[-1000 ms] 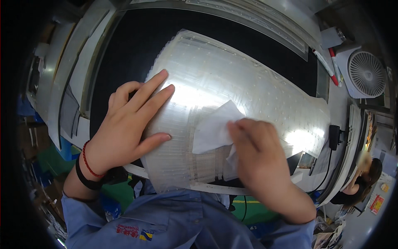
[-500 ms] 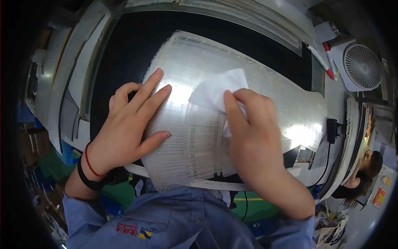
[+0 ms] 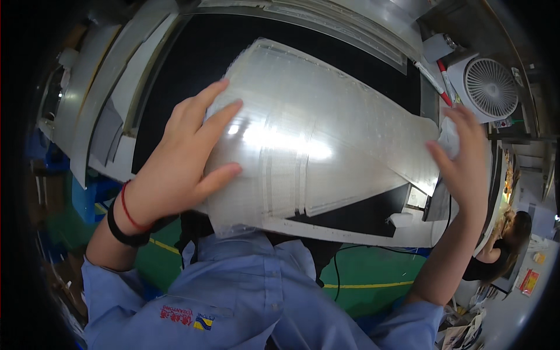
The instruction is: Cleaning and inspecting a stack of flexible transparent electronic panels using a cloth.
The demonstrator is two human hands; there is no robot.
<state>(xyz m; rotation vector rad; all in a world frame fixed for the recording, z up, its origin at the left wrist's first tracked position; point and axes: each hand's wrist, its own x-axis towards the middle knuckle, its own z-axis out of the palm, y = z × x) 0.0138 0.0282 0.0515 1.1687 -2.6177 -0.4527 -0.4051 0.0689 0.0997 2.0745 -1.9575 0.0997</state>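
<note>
A fanned stack of thin, clear plastic sheets (image 3: 350, 134) lies across the black work surface, with fine ribbed lines near its middle. Over its left end my left hand (image 3: 181, 151) is spread, fingers apart; whether the fingertips press on the sheets is hard to tell. My right hand (image 3: 466, 157) is at the right end of the stack, its thumb and fingers wide apart. Between them shows a crumpled white cloth (image 3: 448, 139), partly hidden by the hand, which does not look closed on it.
A small white fan (image 3: 492, 87) stands at the far right, beside red-and-white markers (image 3: 433, 80). A small white crumpled piece (image 3: 401, 220) lies on the table's near edge. Long panels (image 3: 111, 76) stand at the left. Another person (image 3: 506, 242) is at the right.
My right hand has moved right with the white cloth, from the middle of the sheets to their right end, and its fingers have spread. My left hand stays over the left end.
</note>
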